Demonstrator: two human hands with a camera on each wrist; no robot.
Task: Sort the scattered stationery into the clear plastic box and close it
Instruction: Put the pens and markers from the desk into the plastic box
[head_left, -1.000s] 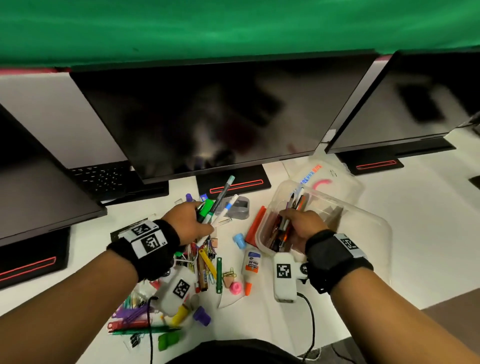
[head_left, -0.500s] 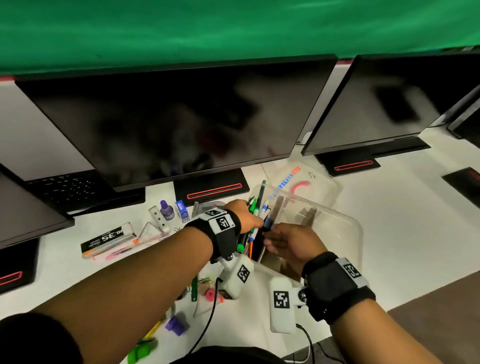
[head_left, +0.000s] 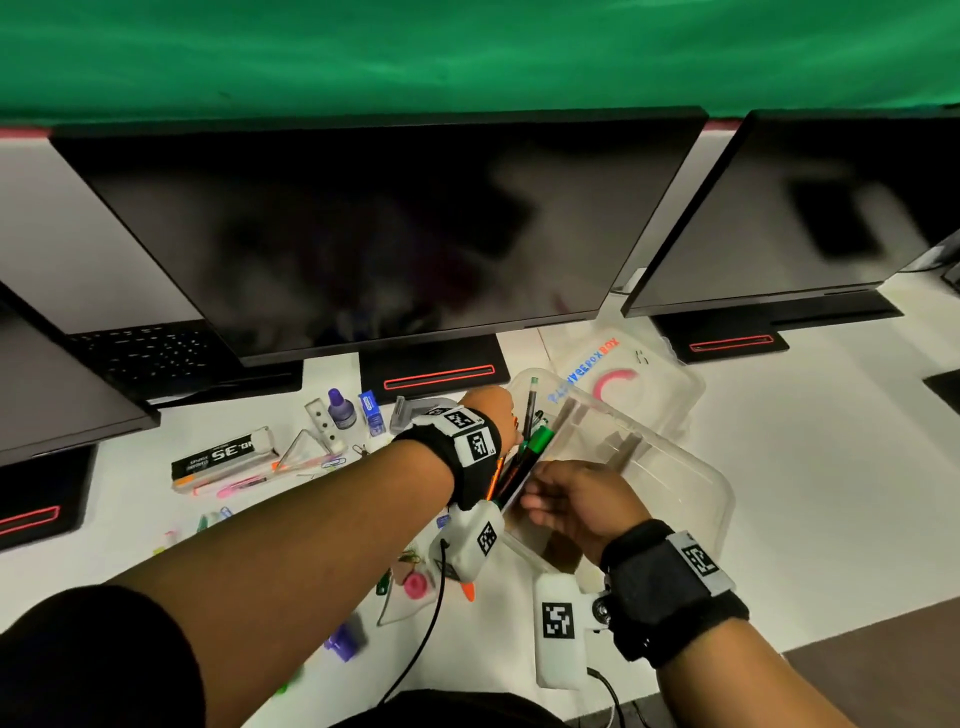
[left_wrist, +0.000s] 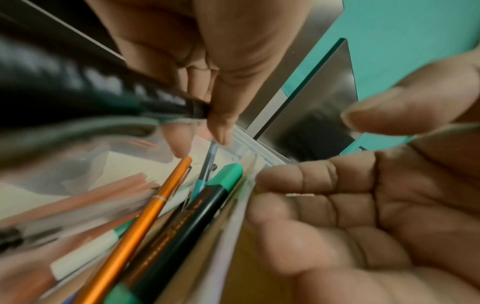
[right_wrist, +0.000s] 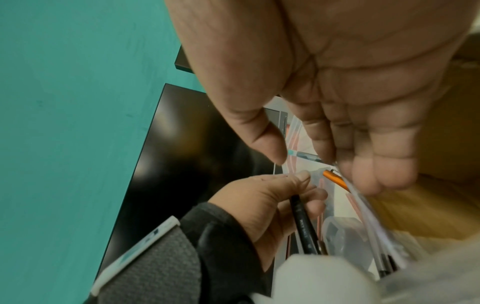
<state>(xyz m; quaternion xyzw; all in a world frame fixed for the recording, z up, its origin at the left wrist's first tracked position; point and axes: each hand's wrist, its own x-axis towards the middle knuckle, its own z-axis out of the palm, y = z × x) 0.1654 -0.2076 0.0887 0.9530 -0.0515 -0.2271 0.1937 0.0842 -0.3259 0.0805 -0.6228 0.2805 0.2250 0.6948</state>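
Observation:
The clear plastic box (head_left: 691, 467) stands open on the white table, its lid (head_left: 644, 379) folded back behind it. Several pens lie in its left compartment, among them an orange pen (left_wrist: 145, 216) and a green-capped marker (left_wrist: 226, 174). My left hand (head_left: 491, 410) hovers over that compartment, fingers curled round a black pen (right_wrist: 303, 226) that points down into it. My right hand (head_left: 540, 499) is open, its fingertips (left_wrist: 262, 179) against the clear divider wall beside the pens.
Loose stationery stays on the table left of the box: a black lead case (head_left: 223, 457), a purple ink bottle (head_left: 340, 410), a blue staple box (head_left: 371, 413), a clear triangle ruler (head_left: 301, 452), a pink piece (head_left: 415, 584). Dark monitors (head_left: 363, 234) line the back.
My left hand carried its pens from the pile on the left over to the box's left compartment. My right hand let go of the pens in the box and opened beside them.

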